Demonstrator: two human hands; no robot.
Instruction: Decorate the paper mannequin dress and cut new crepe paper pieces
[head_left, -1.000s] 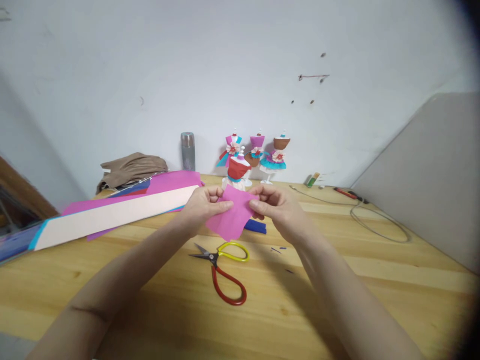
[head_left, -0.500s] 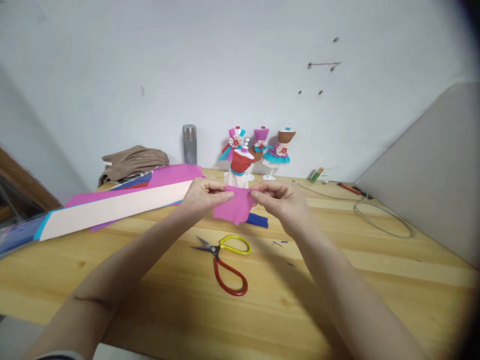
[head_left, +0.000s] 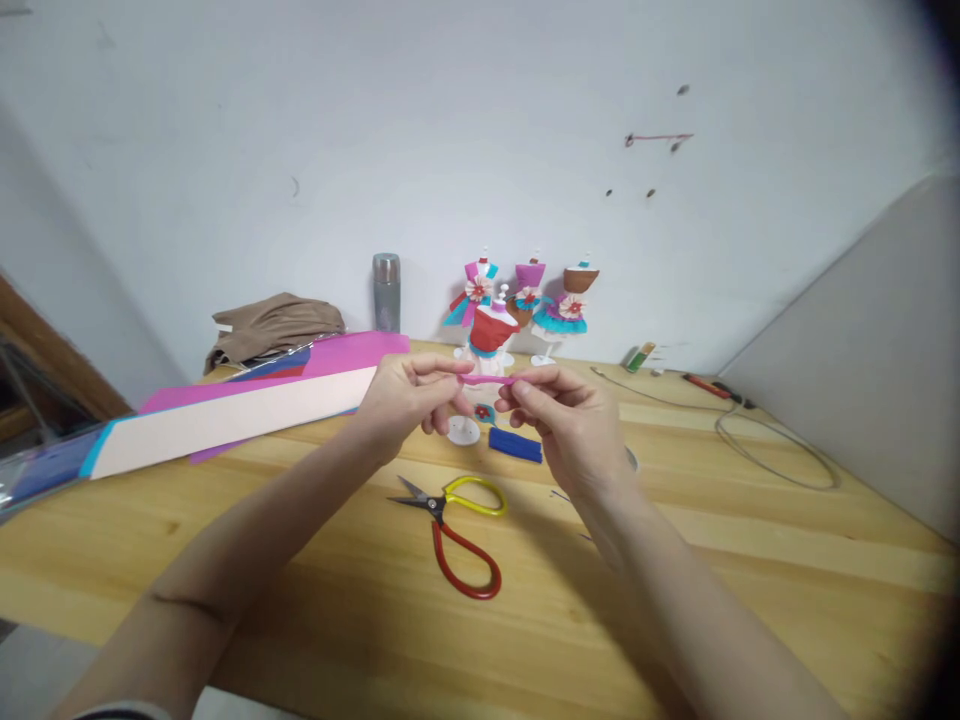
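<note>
A small pink piece of crepe paper or cloth (head_left: 486, 379), seen edge-on as a thin strip, is stretched between my two hands above the table. My left hand (head_left: 409, 395) pinches its left end between thumb and fingers. The right end is in the pinch of my right hand (head_left: 566, 410). Behind the piece stands a small dress form (head_left: 493, 328) with a red top and a pale skirt, partly hidden by my hands. A folded blue piece (head_left: 515, 445) lies below them. Nearer to me, scissors (head_left: 439, 508) with yellow and red handles rest with their blades apart.
More dressed forms (head_left: 574, 300) stand by the wall beside a grey flask (head_left: 387, 292). Long pink and cream sheets (head_left: 232, 420) and a brown cloth (head_left: 277, 328) lie at left. At right are a grey cable (head_left: 780, 470), a red-handled tool (head_left: 707, 386) and a green tube (head_left: 640, 357).
The pink piece hung down as a flat sheet between my hands; now it shows as a narrow strip. The fingers of both hands have shifted, and the view has moved slightly.
</note>
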